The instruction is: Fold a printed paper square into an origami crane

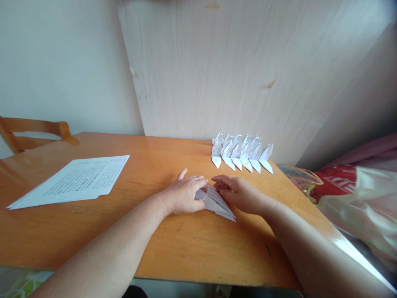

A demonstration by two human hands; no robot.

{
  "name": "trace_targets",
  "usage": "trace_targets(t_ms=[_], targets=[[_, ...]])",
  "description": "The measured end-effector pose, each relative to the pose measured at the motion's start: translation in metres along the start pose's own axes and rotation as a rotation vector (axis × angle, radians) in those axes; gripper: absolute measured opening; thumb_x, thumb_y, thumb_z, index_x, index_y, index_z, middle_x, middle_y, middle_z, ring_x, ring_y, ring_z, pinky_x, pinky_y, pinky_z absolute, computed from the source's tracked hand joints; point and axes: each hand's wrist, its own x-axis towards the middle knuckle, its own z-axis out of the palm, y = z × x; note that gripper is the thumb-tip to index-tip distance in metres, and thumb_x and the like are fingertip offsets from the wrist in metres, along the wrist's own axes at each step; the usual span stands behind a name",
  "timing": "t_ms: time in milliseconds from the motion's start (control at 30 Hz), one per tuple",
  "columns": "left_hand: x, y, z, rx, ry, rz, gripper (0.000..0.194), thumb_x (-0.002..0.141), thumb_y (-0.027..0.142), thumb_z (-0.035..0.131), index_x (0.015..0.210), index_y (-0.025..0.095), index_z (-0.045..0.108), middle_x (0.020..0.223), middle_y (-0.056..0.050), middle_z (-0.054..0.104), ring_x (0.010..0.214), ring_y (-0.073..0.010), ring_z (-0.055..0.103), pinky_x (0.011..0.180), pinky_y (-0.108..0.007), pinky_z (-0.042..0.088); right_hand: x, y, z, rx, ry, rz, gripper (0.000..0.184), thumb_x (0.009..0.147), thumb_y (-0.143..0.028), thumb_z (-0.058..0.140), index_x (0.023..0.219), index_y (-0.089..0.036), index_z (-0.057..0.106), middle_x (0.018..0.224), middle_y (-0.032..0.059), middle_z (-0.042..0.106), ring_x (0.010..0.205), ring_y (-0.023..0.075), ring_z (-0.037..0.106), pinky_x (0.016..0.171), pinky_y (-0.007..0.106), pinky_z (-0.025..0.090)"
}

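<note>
A partly folded sheet of printed paper (218,205) lies on the table between my hands, its pointed end toward me and to the right. My left hand (185,193) is closed on its left end, thumb on the near side and fingers over the far side; the little finger sticks up. On the right edge of the same paper, my right hand (240,192) has its thumb and bent fingers closed at the fold. Its fingertips are partly hidden. Beyond my hands stand several folded white paper pieces (245,155) in two rows, points upward.
A stack of printed sheets (83,178) lies on the left of the wooden table (161,240). A wooden chair (37,126) stands at the far left. Behind the table rises a pale wood-grain panel (192,74). Red and whitish bags (338,184) sit beyond the right edge.
</note>
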Motion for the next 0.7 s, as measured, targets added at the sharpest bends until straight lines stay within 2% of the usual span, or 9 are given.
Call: trace_targets(t_ms=[167,433,600,700], targets=[[0.002,-0.003,-0.002,0.107,0.046,-0.066,0.021,0.078,0.034,0.068,0.095,0.024,0.061,0.1,-0.002,0.066,0.101,-0.0261,0.061,0.101,-0.047,0.031,0.003,0.004,-0.006,-0.025,0.145,0.044,0.035,0.087,-0.015,0.055,0.119,-0.018,0.068,0.118,0.009,0.073,0.106,0.0224,0.067,0.094,0.036,0.051],[-0.006,0.001,-0.006,0.178,0.046,-0.166,0.016,0.084,0.038,0.061,0.087,0.023,0.06,0.097,-0.002,0.063,0.094,-0.024,0.059,0.086,-0.04,0.034,0.004,0.005,-0.017,-0.097,0.223,0.126,0.022,0.087,-0.02,0.054,0.101,-0.019,0.072,0.099,0.0062,0.076,0.092,0.0214,0.069,0.08,0.033,0.052],[-0.008,0.006,-0.006,0.168,0.032,-0.181,0.015,0.085,0.036,0.06,0.093,0.024,0.059,0.104,-0.004,0.063,0.101,-0.0262,0.058,0.087,-0.039,0.036,0.007,0.012,-0.018,-0.06,0.255,0.182,0.021,0.087,-0.023,0.052,0.096,-0.019,0.071,0.094,0.0074,0.075,0.088,0.022,0.068,0.077,0.034,0.052],[-0.007,0.009,-0.004,0.131,0.031,-0.169,0.017,0.085,0.031,0.059,0.1,0.024,0.059,0.112,-0.005,0.063,0.106,-0.0269,0.057,0.088,-0.039,0.038,0.009,0.017,-0.017,0.029,0.287,0.235,0.02,0.084,-0.022,0.051,0.094,-0.019,0.068,0.087,0.0069,0.073,0.081,0.0214,0.068,0.068,0.032,0.051]])
